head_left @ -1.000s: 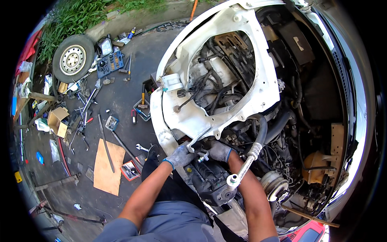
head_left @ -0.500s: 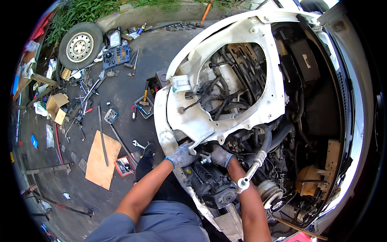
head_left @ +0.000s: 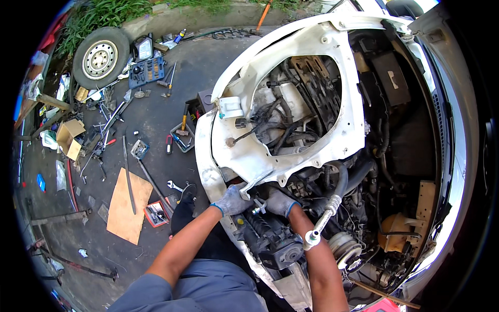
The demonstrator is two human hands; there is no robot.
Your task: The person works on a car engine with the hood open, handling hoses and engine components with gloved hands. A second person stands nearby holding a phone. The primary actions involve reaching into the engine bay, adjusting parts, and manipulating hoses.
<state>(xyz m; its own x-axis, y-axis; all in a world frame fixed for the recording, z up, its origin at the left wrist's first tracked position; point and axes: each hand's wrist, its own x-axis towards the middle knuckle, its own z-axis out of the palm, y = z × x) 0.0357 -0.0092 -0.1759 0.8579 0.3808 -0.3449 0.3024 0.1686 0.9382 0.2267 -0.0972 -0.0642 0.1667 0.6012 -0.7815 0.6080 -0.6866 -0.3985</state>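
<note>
At the near edge of the white panel [head_left: 247, 152], we see the gloved left hand [head_left: 232, 200] and right hand [head_left: 281, 200], a metal fitting [head_left: 259, 206] between them; whether either grips, we cannot tell.

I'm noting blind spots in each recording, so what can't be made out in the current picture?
Head view, left hand: fingertips hidden around the pale bracket; grip unclear.
Head view, right hand: fingertips lost in shadow below the white panel.
Head view, blue tool case: contents too small to identify.
Head view, red object at lower right: cut off by the bottom edge.
</note>
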